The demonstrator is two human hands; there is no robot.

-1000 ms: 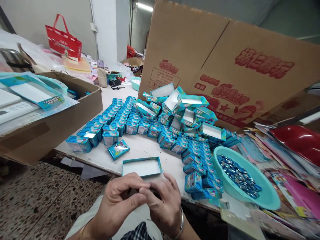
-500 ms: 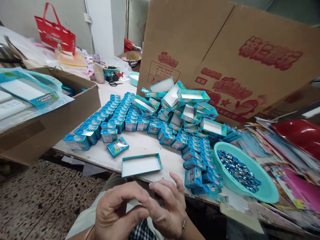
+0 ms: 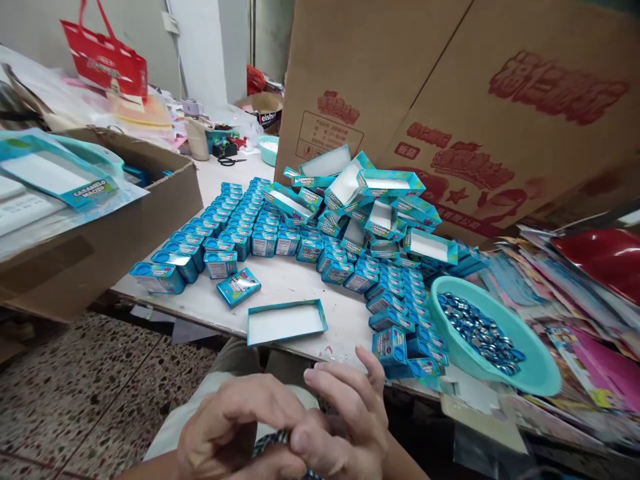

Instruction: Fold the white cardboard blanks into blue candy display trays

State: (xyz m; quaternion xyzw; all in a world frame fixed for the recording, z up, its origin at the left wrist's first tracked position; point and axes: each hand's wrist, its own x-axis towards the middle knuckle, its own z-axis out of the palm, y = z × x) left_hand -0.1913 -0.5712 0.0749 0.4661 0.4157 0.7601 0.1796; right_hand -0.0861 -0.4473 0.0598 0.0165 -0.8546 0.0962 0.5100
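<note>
Low over the lap, my left hand (image 3: 235, 420) is curled, its thumb and fingertips meeting the fingers of my right hand (image 3: 350, 417). The right thumb and index finger are pinched there, while its other fingers stretch outward. Whatever lies between the fingertips is hidden. Just beyond the hands, a shallow blue cardboard tray (image 3: 287, 323) with a white inside rests at the table edge. One blue tin (image 3: 239, 287) labelled Caramelo Macizo lies flat behind it. Rows of upright blue tins (image 3: 207, 227) stand at left, and more tins (image 3: 390, 343) line the right side.
A pile of blue trays (image 3: 383, 183) leans against a big brown carton (image 3: 380, 80). At right stands a turquoise basin (image 3: 543, 373) of shiny blue-silver pieces, beside stacked printed sheets (image 3: 520, 267). An open cardboard box (image 3: 165, 207) sits at left. Scissors (image 3: 230, 161) lie farther back.
Both hands have moved slightly down, and the right hand a little to the right. The camera view has shifted slightly; the tins and trays stay in place on the table.
</note>
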